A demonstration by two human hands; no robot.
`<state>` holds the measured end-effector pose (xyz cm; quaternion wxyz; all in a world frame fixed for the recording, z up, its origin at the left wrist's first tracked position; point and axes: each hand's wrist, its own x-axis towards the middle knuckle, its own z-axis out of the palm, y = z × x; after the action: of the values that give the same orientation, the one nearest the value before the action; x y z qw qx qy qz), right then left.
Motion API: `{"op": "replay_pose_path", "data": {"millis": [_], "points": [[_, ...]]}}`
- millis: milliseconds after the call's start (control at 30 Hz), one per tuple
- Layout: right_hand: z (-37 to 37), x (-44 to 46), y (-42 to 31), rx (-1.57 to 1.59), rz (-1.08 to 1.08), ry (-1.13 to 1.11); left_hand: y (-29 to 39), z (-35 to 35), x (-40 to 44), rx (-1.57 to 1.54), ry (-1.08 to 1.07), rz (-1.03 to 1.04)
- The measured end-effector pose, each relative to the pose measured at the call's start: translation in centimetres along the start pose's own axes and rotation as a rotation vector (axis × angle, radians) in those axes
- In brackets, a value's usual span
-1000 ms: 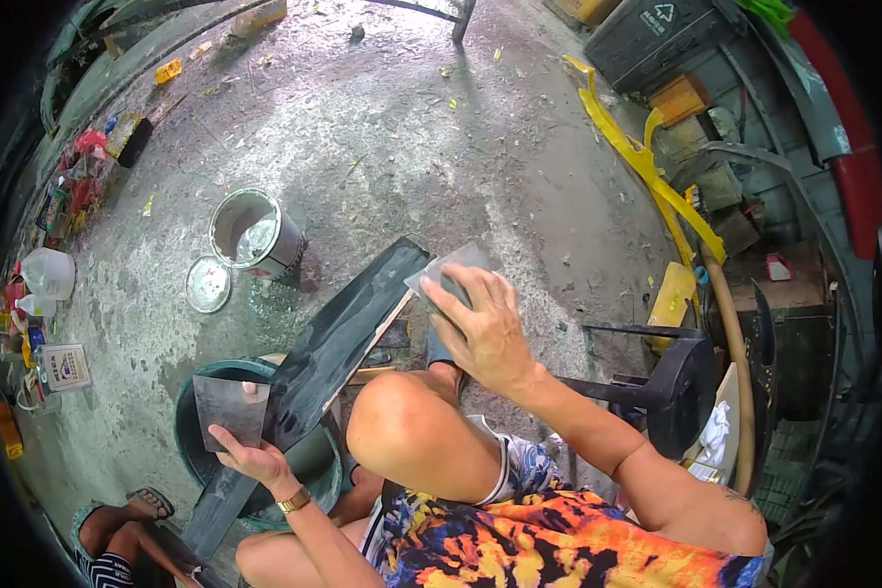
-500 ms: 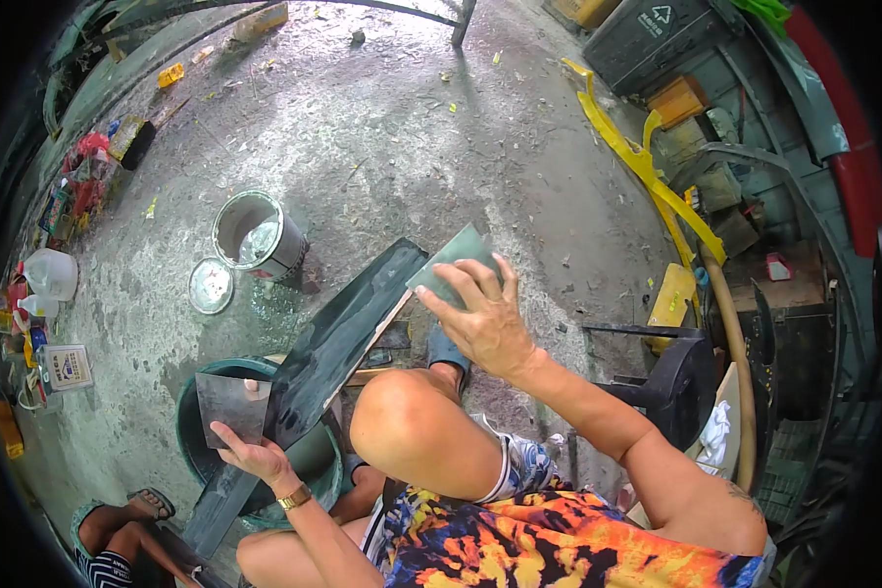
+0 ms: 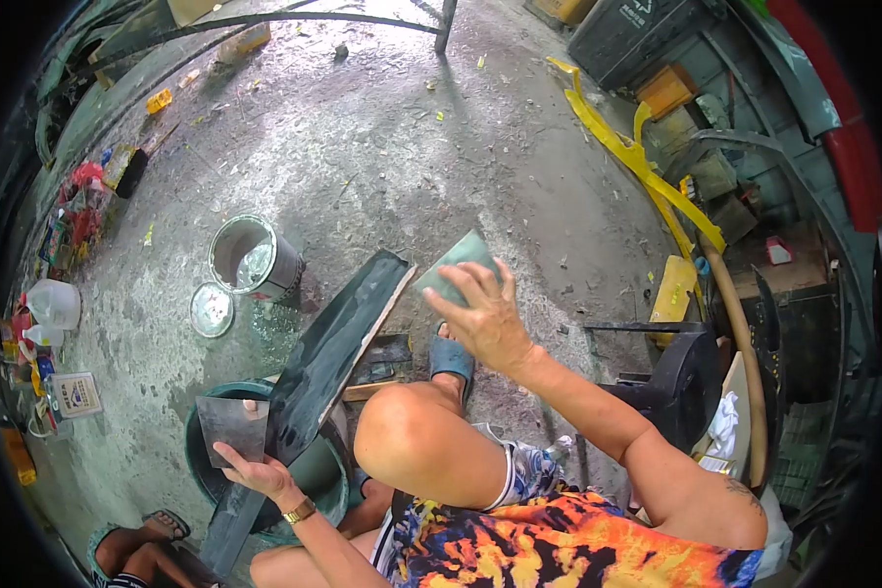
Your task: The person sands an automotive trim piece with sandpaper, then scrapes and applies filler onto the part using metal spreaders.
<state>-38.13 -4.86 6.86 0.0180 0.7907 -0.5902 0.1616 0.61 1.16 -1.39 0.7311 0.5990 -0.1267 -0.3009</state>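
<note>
In my left hand (image 3: 260, 475), low on the left, is a flat grey plate (image 3: 230, 426) with a small pale dab near its upper right corner. My right hand (image 3: 485, 318) has its fingers spread over a flat, grey-green rectangular sheet (image 3: 465, 257). That sheet is just right of the far end of a long dark panel (image 3: 338, 338), with a narrow gap between them. Dark grey smears cover the panel's top, and one long edge is pale. The panel slants across a green bucket (image 3: 198, 446), which partly shows beneath it.
An open paint pail (image 3: 255, 260) stands on the floor beside its round lid (image 3: 212, 309). To the right are a black plastic chair (image 3: 671, 377) and a yellow strip (image 3: 622, 147). Plastic jugs (image 3: 54, 304) line the left. Another person's sandalled foot (image 3: 167, 524) is at lower left.
The sheet in my right hand has come away from the panel's edge, opening a gap. My left hand keeps hold of the plate. The whole view has shifted slightly.
</note>
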Motion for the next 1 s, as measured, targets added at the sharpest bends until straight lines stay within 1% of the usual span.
{"op": "replay_pose_path", "data": {"millis": [133, 200, 267, 400, 467, 533, 567, 667, 767, 833, 933, 967, 1000], "points": [[0.4, 0.1, 2.6, 0.088, 0.165, 0.053, 0.9, 0.6, 0.0, 0.013, 0.058, -0.02], [0.2, 0.1, 3.0, 0.156, 0.157, 0.088, 0.4, 0.4, -0.2, 0.016, 0.058, -0.023], [0.7, 0.2, 1.6, 0.24, 0.136, 0.123, 0.5, -0.2, 0.3, 0.032, 0.041, -0.008], [1.7, 0.6, -0.1, 0.182, 0.019, 0.126, 0.5, 0.1, 0.2, 0.078, 0.048, 0.016], [2.2, 0.8, 0.2, 0.152, 0.06, 0.121, 0.8, -0.5, 0.5, 0.09, 0.013, 0.02], [2.3, 1.2, 1.5, 0.149, 0.117, 0.141, 0.6, -0.5, 0.5, 0.092, 0.03, 0.02], [2.0, 1.2, 2.1, 0.16, 0.147, 0.114, 0.5, -0.5, 0.5, 0.092, 0.037, 0.019], [2.5, 0.7, 2.9, 0.526, 0.323, 0.108, 1.4, 0.4, -0.1, 0.101, 0.03, 0.001], [4.2, -0.5, 3.8, 1.137, 0.559, -0.003, 1.9, 1.5, -0.7, 0.117, 0.051, 0.005], [4.9, -0.9, 4.5, 1.571, 0.732, -0.127, 2.4, 1.6, -0.9, 0.114, 0.0, -0.017], [4.3, -0.2, 6.2, 1.769, 0.658, -0.243, 2.9, 2.4, -1.3, 0.132, -0.034, -0.027], [3.3, 0.2, 6.4, 1.812, 0.701, -0.288, 2.8, 2.1, -1.1, 0.153, -0.048, -0.014], [3.8, 0.5, 6.7, 1.717, 0.576, -0.255, 2.7, 2.0, -0.9, 0.173, -0.062, 0.0]]}}
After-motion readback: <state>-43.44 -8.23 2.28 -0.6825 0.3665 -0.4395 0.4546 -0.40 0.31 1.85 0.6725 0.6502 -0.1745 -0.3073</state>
